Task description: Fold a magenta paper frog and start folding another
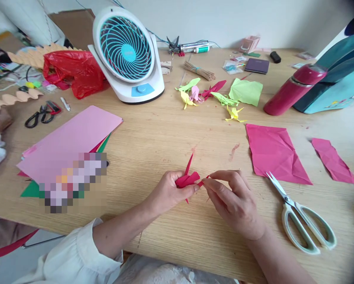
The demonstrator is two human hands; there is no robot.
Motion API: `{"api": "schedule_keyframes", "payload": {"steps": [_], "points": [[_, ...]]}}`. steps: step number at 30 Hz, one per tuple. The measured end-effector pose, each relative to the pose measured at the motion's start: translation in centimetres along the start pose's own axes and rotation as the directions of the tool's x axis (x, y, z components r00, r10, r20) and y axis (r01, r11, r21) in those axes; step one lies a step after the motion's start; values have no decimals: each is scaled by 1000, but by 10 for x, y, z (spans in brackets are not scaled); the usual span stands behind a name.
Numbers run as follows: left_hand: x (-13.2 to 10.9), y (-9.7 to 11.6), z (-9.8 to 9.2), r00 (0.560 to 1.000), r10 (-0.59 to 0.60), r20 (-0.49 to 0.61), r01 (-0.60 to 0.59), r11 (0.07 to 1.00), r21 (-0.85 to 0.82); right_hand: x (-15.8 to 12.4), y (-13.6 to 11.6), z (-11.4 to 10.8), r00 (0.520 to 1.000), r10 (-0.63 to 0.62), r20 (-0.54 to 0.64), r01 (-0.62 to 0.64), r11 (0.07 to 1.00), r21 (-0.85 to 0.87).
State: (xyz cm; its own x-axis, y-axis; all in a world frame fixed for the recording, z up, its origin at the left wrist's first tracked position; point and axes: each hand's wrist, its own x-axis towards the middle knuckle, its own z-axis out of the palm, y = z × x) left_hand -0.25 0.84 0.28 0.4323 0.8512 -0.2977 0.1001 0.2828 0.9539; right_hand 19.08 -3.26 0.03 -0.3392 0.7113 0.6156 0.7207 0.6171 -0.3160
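Note:
A small folded piece of magenta paper (188,178) with a pointed tip sticking up is held just above the wooden table (153,134). My left hand (167,193) is closed around its body. My right hand (233,201) pinches a thin point at its right end between thumb and fingers. Both hands meet at the paper near the table's front edge.
Pale green scissors (304,221) lie right of my hands, with a creased magenta sheet (273,154) and a scrap (333,161) behind. A pink paper stack (73,142), a desk fan (126,53), a red bag (76,71), several small folded paper figures (212,96) and a magenta flask (292,90) stand farther back.

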Motion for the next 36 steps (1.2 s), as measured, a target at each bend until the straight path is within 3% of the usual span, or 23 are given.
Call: {"api": "schedule_keyframes", "payload": {"steps": [7,15,21,29,36], "points": [[0,-2,0,1000,30,8,-30,1000,2,3,-2,2,999,25,24,-25,999,22],[-1,-2,0,992,121,-37,-114,984,138,8,-11,7,977,213,18,-212,954,212],[-1,0,0,970,229,-78,-199,939,279,6,-13,11,926,367,91,-374,853,363],[-1,0,1,954,283,-99,-229,902,367,8,-13,13,817,530,226,-567,669,481],[-1,0,2,964,247,-103,-205,929,309,6,-13,15,843,506,182,-528,716,456]]}}
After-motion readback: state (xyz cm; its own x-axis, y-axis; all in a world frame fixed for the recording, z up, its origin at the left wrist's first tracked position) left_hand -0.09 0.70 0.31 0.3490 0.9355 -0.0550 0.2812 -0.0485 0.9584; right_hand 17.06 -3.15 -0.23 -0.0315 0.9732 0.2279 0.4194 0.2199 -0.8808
